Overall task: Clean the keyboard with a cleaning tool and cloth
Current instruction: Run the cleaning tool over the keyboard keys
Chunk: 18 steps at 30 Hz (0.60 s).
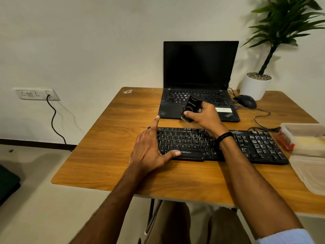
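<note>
Right grip wrapped round your cleaning tool above the keyboard's far edge | left grip flat, fingers spread, on its left end | mid counter

On the table: keyboard in front, laptop behind it — mouse and plant right of laptop, boxes far right.

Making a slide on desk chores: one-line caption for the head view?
Left hand rests on the black Zebronics keyboard while the right hand grips a black cleaning tool near the open laptop.
</note>
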### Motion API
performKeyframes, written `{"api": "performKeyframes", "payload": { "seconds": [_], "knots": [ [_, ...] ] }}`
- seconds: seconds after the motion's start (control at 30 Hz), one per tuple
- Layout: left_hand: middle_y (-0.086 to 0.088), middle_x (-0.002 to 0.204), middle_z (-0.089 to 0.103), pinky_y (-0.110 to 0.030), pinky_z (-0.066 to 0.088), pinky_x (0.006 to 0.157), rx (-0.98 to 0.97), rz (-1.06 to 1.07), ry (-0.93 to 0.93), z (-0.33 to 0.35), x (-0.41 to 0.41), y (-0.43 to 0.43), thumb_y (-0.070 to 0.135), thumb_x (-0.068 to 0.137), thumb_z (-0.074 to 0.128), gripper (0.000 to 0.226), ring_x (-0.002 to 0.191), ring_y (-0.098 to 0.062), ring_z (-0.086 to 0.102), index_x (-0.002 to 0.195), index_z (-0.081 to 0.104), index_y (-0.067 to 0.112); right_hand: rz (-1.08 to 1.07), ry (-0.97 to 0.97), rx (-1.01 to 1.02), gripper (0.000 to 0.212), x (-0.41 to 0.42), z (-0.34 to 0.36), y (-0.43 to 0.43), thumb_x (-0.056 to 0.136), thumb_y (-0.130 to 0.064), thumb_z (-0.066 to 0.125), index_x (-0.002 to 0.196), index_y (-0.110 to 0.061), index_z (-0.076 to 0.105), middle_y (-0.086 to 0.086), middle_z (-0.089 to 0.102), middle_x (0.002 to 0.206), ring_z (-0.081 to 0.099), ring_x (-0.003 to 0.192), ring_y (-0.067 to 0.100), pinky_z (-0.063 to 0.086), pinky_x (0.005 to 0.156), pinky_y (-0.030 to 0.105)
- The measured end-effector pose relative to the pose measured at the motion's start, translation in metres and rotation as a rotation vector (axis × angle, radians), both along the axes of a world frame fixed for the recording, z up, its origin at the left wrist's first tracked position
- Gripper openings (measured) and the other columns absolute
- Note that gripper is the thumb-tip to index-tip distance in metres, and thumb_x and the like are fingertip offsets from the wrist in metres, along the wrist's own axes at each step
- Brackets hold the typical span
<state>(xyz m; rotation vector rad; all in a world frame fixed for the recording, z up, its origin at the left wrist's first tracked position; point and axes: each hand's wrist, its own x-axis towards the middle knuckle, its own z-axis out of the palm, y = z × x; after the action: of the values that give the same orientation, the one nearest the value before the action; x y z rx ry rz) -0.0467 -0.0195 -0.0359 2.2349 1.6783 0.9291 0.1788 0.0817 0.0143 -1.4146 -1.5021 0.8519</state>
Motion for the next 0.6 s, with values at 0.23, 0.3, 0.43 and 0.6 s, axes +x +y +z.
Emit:
{"api": "performKeyframes", "payload": {
  "seconds": [0.23,0.3,0.43,0.6],
  "knots": [
    [-0.003,0.135,0.06,-0.041,0.032,0.116,0.1,0.011,0.13,-0.005,0.015,0.006,0.099,0.073,0.045,0.127,0.123,-0.019,0.054,0.161,-0.014,0.03,0.199,0.169,-0.088,0.058,-0.001,-0.008,-0.005,0.075,-0.005,0.083,0.126,-0.015,0.057,0.002,0.069,0.118,0.067,0.108,0.013,0.056,0.09,0.027],
    [-0.002,0.138,0.059,-0.042,0.032,0.117,0.082,0.017,0.117,-0.005,0.014,0.007,0.099,0.07,0.046,0.129,0.126,-0.02,0.053,0.161,-0.014,0.031,0.169,0.065,-0.057,0.056,-0.005,-0.01,-0.003,0.074,-0.009,0.085,0.124,-0.018,0.061,-0.006,0.068,0.117,0.065,0.107,0.008,0.055,0.089,0.024],
    [-0.002,0.142,0.057,-0.041,0.033,0.115,0.061,0.006,0.101,-0.006,0.013,0.007,0.098,0.069,0.05,0.13,0.129,-0.02,0.051,0.161,-0.013,0.031,0.24,0.072,-0.125,0.048,-0.005,-0.013,-0.004,0.071,-0.005,0.085,0.113,-0.021,0.066,-0.006,0.071,0.109,0.069,0.102,0.012,0.056,0.078,0.021],
    [0.0,0.141,0.057,-0.038,0.033,0.113,0.051,-0.002,0.072,-0.005,0.013,0.006,0.094,0.069,0.058,0.131,0.128,-0.019,0.051,0.163,-0.009,0.031,0.212,-0.084,-0.04,0.038,-0.009,-0.013,-0.006,0.074,-0.021,0.085,0.108,-0.018,0.068,-0.01,0.072,0.1,0.07,0.093,0.008,0.058,0.081,0.025]
  ]
}}
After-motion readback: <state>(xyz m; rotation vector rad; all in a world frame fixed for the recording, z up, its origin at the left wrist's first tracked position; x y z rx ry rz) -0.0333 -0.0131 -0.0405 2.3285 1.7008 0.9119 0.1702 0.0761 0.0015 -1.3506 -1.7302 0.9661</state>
